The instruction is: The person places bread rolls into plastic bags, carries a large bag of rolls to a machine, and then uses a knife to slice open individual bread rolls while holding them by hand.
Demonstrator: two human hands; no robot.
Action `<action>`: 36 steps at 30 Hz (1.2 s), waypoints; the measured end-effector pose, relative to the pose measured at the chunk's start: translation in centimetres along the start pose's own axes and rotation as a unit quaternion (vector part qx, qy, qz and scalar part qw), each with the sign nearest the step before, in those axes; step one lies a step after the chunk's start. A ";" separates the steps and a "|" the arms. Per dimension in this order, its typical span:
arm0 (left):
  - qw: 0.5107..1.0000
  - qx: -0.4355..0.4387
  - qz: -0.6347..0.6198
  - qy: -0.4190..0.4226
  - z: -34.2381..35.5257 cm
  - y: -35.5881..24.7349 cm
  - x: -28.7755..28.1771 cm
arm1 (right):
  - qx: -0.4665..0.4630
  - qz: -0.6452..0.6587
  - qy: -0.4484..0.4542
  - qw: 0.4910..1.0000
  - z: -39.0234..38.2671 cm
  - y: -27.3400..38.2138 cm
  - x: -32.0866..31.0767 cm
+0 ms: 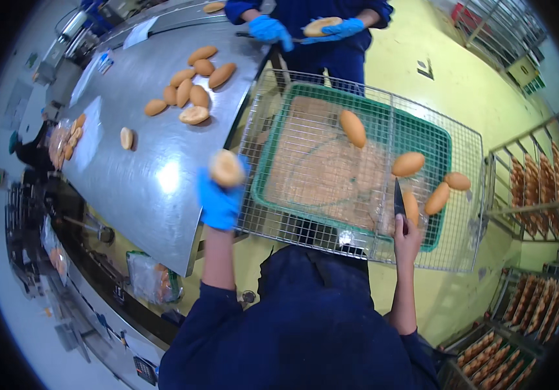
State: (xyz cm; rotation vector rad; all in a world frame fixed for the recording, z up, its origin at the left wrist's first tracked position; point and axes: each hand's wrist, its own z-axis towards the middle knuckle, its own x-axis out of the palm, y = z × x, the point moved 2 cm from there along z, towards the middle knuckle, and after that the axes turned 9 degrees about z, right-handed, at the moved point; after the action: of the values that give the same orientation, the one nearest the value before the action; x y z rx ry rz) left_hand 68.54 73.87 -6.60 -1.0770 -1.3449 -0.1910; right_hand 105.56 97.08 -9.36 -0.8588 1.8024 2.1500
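Observation:
My left hand (pixel 220 198), in a blue glove, grips a pale bread piece (pixel 226 168), both blurred, beside the steel table's right edge. My bare right hand (pixel 407 234) is closed on the handle of a dark-bladed knife (pixel 398 195), held over the wire rack (pixel 468 247). Several oval brown rolls (pixel 353 128) lie on the rack, one of them just under the blade. A green crumb-filled tray (pixel 444 149) shows beneath the wires. On the steel table (pixel 149 149) are a group of rolls (pixel 203 65) and pieces with pale cut faces (pixel 194 116).
A co-worker in dark blue (pixel 312 49) stands opposite, gloved hands holding a bread piece (pixel 322 26) and a long utensil. Racks of baked trays (pixel 530 188) stand at right. Bagged rolls (pixel 65 143) lie on the table's far left. Another person (pixel 29 153) is at the left.

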 end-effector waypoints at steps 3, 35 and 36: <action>0.979 0.135 -0.006 -0.155 2.0 -7.4 0.5 | 0.100 0.028 0.001 0.995 -1.8 -1.6 -3.8; 0.951 -0.247 0.124 0.138 -10.1 29.9 29.4 | -0.378 -0.051 0.064 0.922 2.6 1.0 -19.4; 0.950 -0.251 0.133 0.127 -10.2 29.5 29.5 | -0.349 -0.172 0.007 0.921 4.9 -1.8 -19.4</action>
State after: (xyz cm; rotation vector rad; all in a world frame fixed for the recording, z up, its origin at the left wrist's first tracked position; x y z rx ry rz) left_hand 103.72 95.72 4.67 -1.5895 -0.9238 -0.4728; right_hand 120.69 106.18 0.22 -1.2144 0.7577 2.5346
